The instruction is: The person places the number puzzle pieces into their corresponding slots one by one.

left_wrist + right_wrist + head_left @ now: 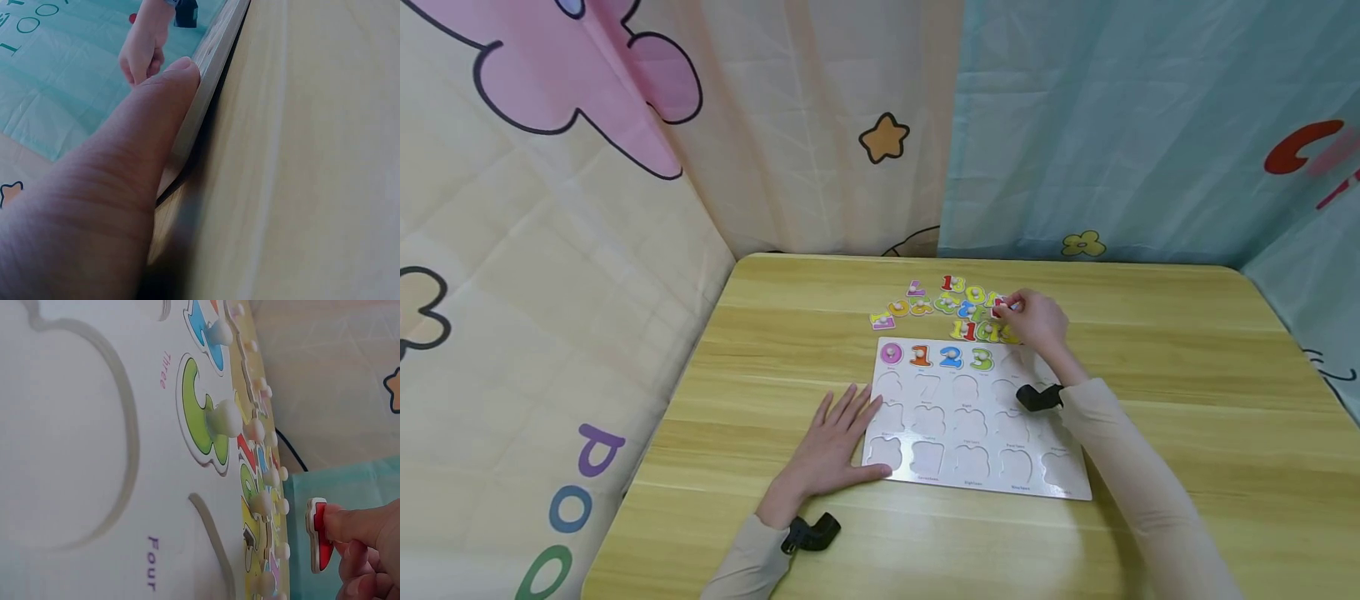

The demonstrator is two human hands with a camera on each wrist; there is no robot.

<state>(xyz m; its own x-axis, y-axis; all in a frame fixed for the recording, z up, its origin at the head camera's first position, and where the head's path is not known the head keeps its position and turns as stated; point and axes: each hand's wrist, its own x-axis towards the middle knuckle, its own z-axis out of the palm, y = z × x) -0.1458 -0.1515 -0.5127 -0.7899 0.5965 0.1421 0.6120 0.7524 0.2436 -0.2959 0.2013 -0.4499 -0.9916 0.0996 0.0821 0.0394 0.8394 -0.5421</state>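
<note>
Pinching a red piece [319,534] between thumb and fingers, our right hand [1039,321] hangs beyond the far edge of the board [946,425]; we see the piece raised at the right end of the loose pieces [947,302], its pale edge showing, though we cannot make out its whole shape behind the fingers.

Our left hand [831,446] lies with its fingers spread at the left side of the board; the fingertips touch that edge, while the thumb rests on the near left corner.

In the far row of the board we see four pieces set in place; from left to right they are a purple 0 [891,354], an orange 1 [921,356], a blue 2 [951,357] and a green 3 [982,359]; white knobs stand up from the 2 and the 3, and we read Three and Four printed on the board's near side of the 3 and of the recess to its right; rows of outlined recesses fill the nearer part.

The loose pieces, bright and knobbed, lie close together on the table [1187,375] just past the board; we find a 13 [953,284] among the farthest; behind the table hang a beige curtain [805,108] at left and a teal curtain [1112,125] at right.
</note>
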